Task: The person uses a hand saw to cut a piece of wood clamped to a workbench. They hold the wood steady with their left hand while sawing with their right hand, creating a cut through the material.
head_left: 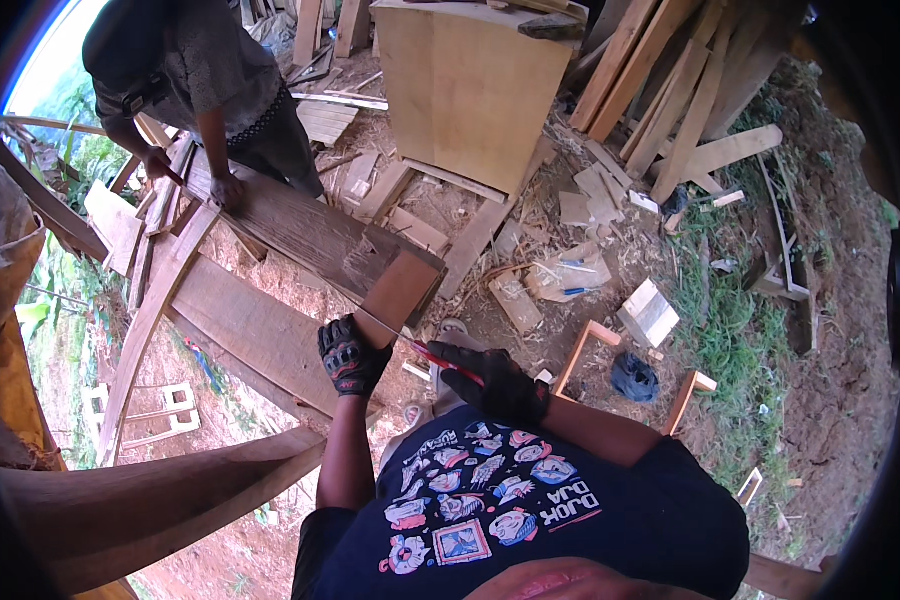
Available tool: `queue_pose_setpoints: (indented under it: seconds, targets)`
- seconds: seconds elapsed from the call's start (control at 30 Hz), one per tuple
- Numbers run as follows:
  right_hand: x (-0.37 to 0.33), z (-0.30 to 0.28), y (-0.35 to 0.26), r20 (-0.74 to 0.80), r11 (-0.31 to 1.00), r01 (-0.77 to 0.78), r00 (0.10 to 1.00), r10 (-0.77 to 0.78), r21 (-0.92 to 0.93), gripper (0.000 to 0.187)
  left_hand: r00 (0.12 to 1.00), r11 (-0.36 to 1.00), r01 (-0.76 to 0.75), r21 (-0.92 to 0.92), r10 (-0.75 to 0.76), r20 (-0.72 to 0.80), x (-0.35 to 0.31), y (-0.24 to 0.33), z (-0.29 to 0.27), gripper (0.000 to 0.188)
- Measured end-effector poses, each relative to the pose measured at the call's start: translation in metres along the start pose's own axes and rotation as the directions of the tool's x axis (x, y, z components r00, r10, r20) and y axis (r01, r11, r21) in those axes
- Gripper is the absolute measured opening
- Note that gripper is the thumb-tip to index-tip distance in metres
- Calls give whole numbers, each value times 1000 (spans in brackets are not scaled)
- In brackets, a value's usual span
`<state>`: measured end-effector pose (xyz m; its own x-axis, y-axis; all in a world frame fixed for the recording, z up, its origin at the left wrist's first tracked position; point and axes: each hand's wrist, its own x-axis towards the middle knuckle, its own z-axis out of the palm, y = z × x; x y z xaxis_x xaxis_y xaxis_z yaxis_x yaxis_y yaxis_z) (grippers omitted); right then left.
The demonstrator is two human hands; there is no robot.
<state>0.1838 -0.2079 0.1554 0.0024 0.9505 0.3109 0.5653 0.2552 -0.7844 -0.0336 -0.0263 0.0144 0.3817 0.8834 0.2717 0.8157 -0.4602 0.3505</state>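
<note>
one cut seems under way; what holds what?

right hand (495,382) clenched round a red-handled saw (435,354); left hand (354,355) grasping the reddish board (404,283) at its near end.

where is the board?

on the end of the dark plank counter (300,220), near end jutting past, blade across it.

next move?

likely steady strokes, board pinned still, left hand clear of the blade.

1. Navy T-shirt (625,515): white lettering (568,503), small red, white and blue cartoon-like prints (513,525).
2. Short dark sleeves (705,490).
3. Left hand (354,358): black glove (362,372), ridged knuckle guard (341,353), red cuff marking (346,384).
4. Right hand (492,386): similar black glove.
5. Pale trousers (447,399), partly hidden.
</note>
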Motion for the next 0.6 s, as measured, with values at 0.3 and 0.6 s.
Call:
queue_pose_setpoints:
  seconds: [0.3, 0.6]
  targets:
    - [40, 43, 59, -7, 976, 196, 980, -197, -92, 44, 973, 973, 229, 11, -229, 29, 18, -40, 19, 86]
    - [135, 67, 69, 194, 998, 39, 980, -49, 53, 48, 936, 933, 351, 83, -351, -15, 82, -89, 6, 90]
